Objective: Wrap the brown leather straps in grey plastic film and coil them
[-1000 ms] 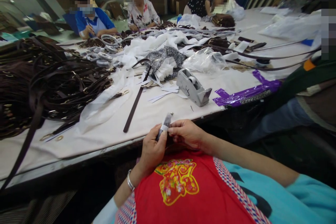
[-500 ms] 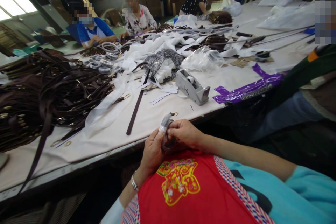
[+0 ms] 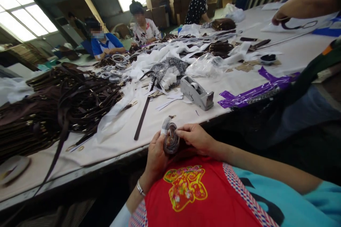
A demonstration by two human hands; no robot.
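Observation:
My left hand (image 3: 156, 154) is closed around the left side of a small coiled strap (image 3: 172, 140) in a clear and whitish wrapping, held over my lap at the table's front edge. A metal clasp (image 3: 172, 116) sticks out at the top of the coil. With thumb and fingers pinched together, my right hand (image 3: 195, 137) grips the coil's right edge. Beyond the hands, a grey tape dispenser (image 3: 197, 93) stands on the table (image 3: 119, 149), and a single dark strap (image 3: 144, 117) lies to its left.
Dark straps (image 3: 80, 103) are heaped at the left. White wrapping (image 3: 149, 58) and wrapped coils (image 3: 114, 72) fill the middle. Purple tape (image 3: 255, 90) lies right. Another person's hand (image 3: 285, 14) holds a strap at upper right; several people work across the table.
The coil has turned so its round face shows, and my right fingers have shifted to its edge. Another person's arm has come in at upper right. The view has tilted upward slightly.

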